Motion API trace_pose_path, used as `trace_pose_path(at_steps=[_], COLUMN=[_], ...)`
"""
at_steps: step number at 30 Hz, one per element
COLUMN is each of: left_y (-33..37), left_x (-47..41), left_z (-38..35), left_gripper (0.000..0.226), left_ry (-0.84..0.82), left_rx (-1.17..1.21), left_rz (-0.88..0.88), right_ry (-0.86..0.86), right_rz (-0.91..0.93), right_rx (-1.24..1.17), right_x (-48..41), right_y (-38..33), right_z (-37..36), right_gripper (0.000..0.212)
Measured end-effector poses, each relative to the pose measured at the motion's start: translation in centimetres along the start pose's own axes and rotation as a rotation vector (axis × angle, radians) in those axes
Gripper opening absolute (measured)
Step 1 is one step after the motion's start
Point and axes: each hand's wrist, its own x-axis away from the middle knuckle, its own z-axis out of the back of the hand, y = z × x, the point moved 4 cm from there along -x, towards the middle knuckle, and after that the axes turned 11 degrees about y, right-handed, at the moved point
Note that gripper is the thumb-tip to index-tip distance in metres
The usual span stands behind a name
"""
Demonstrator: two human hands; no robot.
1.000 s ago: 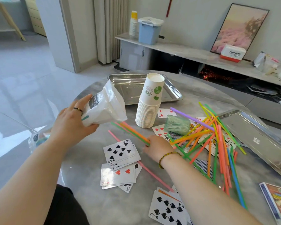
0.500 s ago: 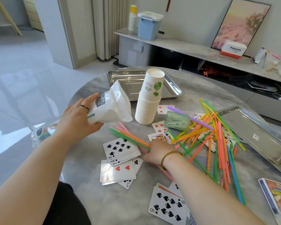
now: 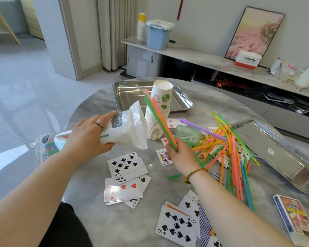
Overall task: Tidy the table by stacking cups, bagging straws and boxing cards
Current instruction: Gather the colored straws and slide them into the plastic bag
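Raised since half a second earlier: the right hand, which had lain low on the table, stood clear of it, fingers curled round a bundle of straws in green, pink and orange, slanted up and left.

Left: the left hand gripped a plastic bag by its middle, mouth open toward the bundle. The bag's closed end ran past the table edge; coloured shapes showed inside it but were too blurred to identify.

Near centre: playing cards lay face up, an eight of spades fan overlapping a three of hearts pile.

Centre: the cup stack stood upright just before a steel tray; the held bundle crossed in front of it. A king card was half covered by the right hand.

Right of centre: a green translucent container, contents unclear, sat beside the loose straws, which lay heaped over more cards.

Near edge: the right forearm hid part of a nine of spades spread.

Right: a second steel tray and the card box, the box cut off by the frame.
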Motion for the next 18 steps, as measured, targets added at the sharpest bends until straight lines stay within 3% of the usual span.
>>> trace_pose_path(at_steps=[4,7,9,11,13,15,18], left_y=[1.6,2.7,3.5,4.6,5.1,6.2,6.6], left_x=[0.3,0.5,0.6,0.5,0.4,0.0,0.1], left_z=[-0.2,-0.7,-2.0,-2.9,-4.2,-5.1,-6.8], left_gripper=[0.081,0.082,0.089,0.090,0.086,0.089,0.084], left_ry=[0.037,-0.025,-0.065,-0.133,-0.196,-0.165,-0.343], left_rx=[-0.019,-0.048,-0.112,-0.145,-0.161,-0.218,-0.272], left_rz=[-0.111,-0.137,-0.292,-0.331,-0.315,-0.418,-0.379], right_ry=[0.075,0.119,0.137,0.161,0.174,0.141,0.025], right_rz=[-0.050,-0.075,-0.099,-0.104,-0.126,-0.164,-0.158], right_rx=[-0.277,-0.456,-0.567,-0.627,-0.646,-0.597,-0.393], right_x=[0.0,-0.2,-0.3,-0.4,-0.5,-0.7,-0.6], right_y=[-0.5,-0.4,-0.4,-0.4,-0.2,0.6,1.6], right_z=[1.6,2.8,3.8,5.1,6.2,7.3,9.1], right_gripper=[0.025,0.022,0.019,0.021,0.022,0.021,0.020])
